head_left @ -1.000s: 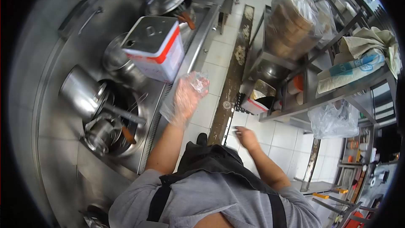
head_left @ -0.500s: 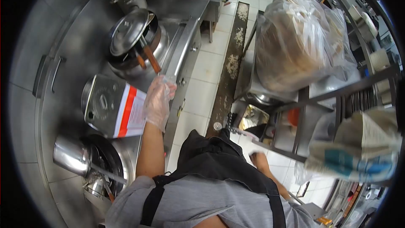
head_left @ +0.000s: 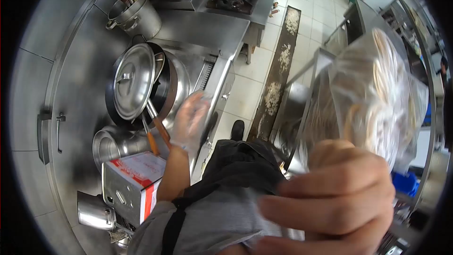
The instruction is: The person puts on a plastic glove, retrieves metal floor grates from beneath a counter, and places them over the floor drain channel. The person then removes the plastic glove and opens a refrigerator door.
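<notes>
My left hand [head_left: 190, 122], in a clear plastic glove, hovers over the front of the steel counter, holding nothing that I can see. Its fingers are loosely bent and apart. Just left of it are the wooden handles [head_left: 161, 132] of pans stacked with a round steel lid [head_left: 134, 81] and a dark wok [head_left: 166, 85]. Below them stands a square metal tin [head_left: 123, 190] with a red and white label, beside my left forearm. My bare right hand [head_left: 335, 193] is raised close to the camera, blurred, with bent fingers somewhat apart and no object visible in them.
A steel pot [head_left: 137, 16] of utensils stands at the far left, near a gas stove [head_left: 233, 1]. A floor drain channel [head_left: 276, 82] with pale scraps runs along the tiled aisle. Large clear plastic bags [head_left: 363, 94] fill the right side. A steel pot [head_left: 96, 211] lies lower left.
My right hand has risen from low at my side to near the camera. The view has shifted, and my left hand's fingers now look more spread.
</notes>
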{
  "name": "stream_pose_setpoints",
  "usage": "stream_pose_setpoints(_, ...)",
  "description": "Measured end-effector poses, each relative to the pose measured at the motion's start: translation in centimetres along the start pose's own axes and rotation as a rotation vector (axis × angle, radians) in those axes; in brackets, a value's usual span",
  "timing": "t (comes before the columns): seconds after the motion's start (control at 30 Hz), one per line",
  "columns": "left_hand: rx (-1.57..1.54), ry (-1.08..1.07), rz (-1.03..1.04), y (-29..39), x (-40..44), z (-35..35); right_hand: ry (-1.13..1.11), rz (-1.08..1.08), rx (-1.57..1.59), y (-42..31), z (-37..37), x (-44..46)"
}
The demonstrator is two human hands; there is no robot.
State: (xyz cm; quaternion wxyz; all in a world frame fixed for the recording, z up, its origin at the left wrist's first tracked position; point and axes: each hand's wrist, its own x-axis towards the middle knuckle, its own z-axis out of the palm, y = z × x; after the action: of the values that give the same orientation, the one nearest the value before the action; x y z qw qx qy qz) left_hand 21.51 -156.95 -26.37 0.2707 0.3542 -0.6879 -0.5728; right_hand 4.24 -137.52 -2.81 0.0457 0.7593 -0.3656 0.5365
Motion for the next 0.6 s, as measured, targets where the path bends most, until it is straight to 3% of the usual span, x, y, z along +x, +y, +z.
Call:
stream_pose_setpoints(0.07, 0.136, -0.104, 0.058, 3.7, 5.6, 2.5, 0.016, -0.021, -0.179, 4.2, -2.5, 1.3)
stream_pose_setpoints(0.17, 0.079, -0.279, 0.158, 5.5, 15.3, 6.8, 0.112, 0.195, -0.550, 10.4, -5.9, 0.9)
stream_pose_setpoints(0.27, -0.011, -0.406, 0.147, 5.4, 24.3, 13.9, 0.199, 0.474, -0.602, 25.2, -7.6, -2.4)
stream_pose_setpoints(0.37, -0.042, -0.563, 0.129, 4.6, 33.2, 21.6, 0.144, 0.902, -0.577, 42.7, -9.0, -13.0)
stream_pose_setpoints(0.43, 0.304, -0.770, 0.135, 5.6, 38.5, 25.9, -0.136, 1.180, -0.777, 48.8, -12.5, -18.7)
stream_pose_setpoints(0.5, 0.457, -0.818, 0.261, 4.3, 43.5, 29.5, -0.187, 1.380, -0.810, 54.6, -16.3, -25.4)
stream_pose_setpoints(0.57, 0.641, -0.772, 0.281, 1.6, 48.9, 31.5, -0.216, 1.580, -0.835, 58.0, -20.8, -27.5)
stream_pose_setpoints(0.6, 0.639, -0.777, 0.288, 2.6, 51.4, 32.1, -0.211, 1.582, -0.842, 59.9, -22.9, -27.1)
